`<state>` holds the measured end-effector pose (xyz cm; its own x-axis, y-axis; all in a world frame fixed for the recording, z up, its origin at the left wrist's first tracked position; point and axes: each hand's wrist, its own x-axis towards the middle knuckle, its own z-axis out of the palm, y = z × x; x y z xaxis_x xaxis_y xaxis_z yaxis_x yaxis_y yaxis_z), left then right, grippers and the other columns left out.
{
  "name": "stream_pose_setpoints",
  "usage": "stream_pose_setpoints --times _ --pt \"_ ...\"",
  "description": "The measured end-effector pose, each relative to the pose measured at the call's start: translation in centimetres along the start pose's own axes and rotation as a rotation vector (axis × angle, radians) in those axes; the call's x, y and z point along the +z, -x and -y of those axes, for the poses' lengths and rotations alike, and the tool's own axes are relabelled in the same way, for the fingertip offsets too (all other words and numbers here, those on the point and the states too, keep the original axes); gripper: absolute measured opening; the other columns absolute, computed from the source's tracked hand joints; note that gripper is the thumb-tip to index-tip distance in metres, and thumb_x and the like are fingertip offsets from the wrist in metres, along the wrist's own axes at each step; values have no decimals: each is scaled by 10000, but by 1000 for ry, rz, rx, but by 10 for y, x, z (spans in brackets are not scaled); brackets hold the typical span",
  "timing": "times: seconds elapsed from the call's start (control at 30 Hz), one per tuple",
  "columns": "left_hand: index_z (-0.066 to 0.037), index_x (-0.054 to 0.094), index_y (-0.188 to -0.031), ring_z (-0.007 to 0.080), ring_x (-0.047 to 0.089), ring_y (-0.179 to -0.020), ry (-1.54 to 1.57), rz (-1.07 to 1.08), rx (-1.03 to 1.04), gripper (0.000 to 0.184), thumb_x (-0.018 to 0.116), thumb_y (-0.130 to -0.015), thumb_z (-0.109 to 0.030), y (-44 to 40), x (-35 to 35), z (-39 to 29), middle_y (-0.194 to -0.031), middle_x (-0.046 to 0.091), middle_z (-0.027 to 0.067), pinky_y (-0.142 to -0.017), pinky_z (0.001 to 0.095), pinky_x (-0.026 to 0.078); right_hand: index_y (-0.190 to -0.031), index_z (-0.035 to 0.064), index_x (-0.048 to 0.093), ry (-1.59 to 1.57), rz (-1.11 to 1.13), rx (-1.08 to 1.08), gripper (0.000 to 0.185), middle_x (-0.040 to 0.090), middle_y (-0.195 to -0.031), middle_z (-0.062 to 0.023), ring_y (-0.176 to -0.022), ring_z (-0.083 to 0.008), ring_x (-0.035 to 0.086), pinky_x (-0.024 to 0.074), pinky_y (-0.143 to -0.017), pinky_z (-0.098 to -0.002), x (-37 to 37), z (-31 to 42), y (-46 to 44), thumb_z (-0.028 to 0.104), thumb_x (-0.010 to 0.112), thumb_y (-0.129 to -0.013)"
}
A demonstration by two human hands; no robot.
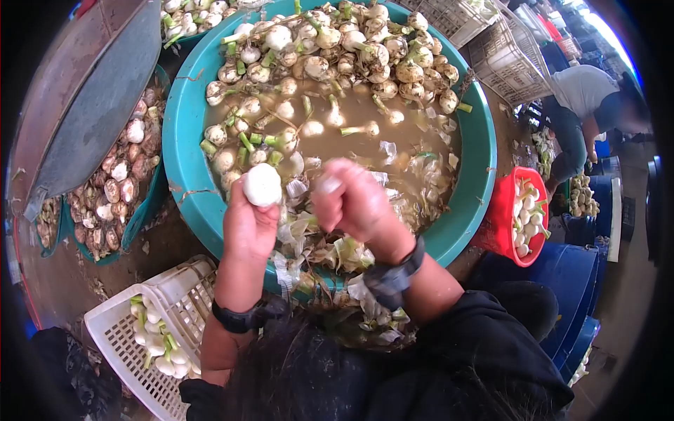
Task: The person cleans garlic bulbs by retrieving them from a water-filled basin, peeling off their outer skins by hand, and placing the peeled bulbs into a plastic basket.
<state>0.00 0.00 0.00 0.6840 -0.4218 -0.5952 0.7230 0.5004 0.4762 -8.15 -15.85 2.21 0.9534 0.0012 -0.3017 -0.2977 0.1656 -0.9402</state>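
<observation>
My left hand (251, 228) is closed around a peeled white garlic bulb (262, 185), held above the near part of a large teal tub (184, 158). Just to its right, my right hand (354, 203) is curled with bent fingers and blurred by motion. Something whitish shows at its fingertips, too smeared to name. In the tub, muddy brown water (344, 146) holds floating bulbs with short green stems. A heap of dirty garlic bulbs (372, 52) rises at the far side. Loose wet peels (302, 242) gather below and right of my hands.
A white plastic crate (116, 323) with cleaned bulbs stands at the lower left. To the right is a red basket (504, 224) of white bulbs, beside blue barrels (569, 281). Reddish bulbs (116, 189) fill a container at left. Another person (586, 95) bends over at the upper right.
</observation>
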Motion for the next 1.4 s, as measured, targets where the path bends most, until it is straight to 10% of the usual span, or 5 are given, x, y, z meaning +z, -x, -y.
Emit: stream_pose_setpoints --times 0.3,0.63,0.77,1.07,1.4 --pt "-36 422 -1132 61 443 -644 -710 230 485 368 379 -937 -346 11 16 17 -817 516 40 -574 198 403 -1202 21 401 -1277 544 -305 665 504 -1145 -173 -945 -287 562 522 -713 -405 -56 7 20 588 343 -858" --pt "-69 460 -1127 103 512 -763 -840 105 328 334 413 -932 -336 -7 10 32 -966 523 68 -623 230 449 -1049 90 579 1683 -378 19 327 630 -959 -75 -898 -328 573 445 -801 -431 -137 -69 -74 292 557 -794" --pt "-58 370 -1237 163 553 -904 -721 70 92 509 327 -928 -459 -1 21 47 -1087 494 117 -622 273 483 -1020 -36 538 -48 -413 -80 223 596 -839 -51 -765 -75 558 488 -605 -247 -41 -26 -45 30 585 -812" --pt "-9 528 -951 58 433 -611 -1038 175 560 273 419 -942 -259 -1 7 25 -726 506 -2 -537 212 379 -670 97 509 1422 -43 -596 112 545 -627 -36 -679 -224 570 449 -626 -345 -2 -11 -3 164 586 -715" --pt "-58 535 -1133 23 425 -630 -904 221 153 342 402 -919 -290 -4 -12 14 -901 584 21 -471 166 305 -692 18 563 322 -162 177 206 570 -620 -164 -583 -334 572 464 -562 -403 7 -31 -6 202 546 -784"
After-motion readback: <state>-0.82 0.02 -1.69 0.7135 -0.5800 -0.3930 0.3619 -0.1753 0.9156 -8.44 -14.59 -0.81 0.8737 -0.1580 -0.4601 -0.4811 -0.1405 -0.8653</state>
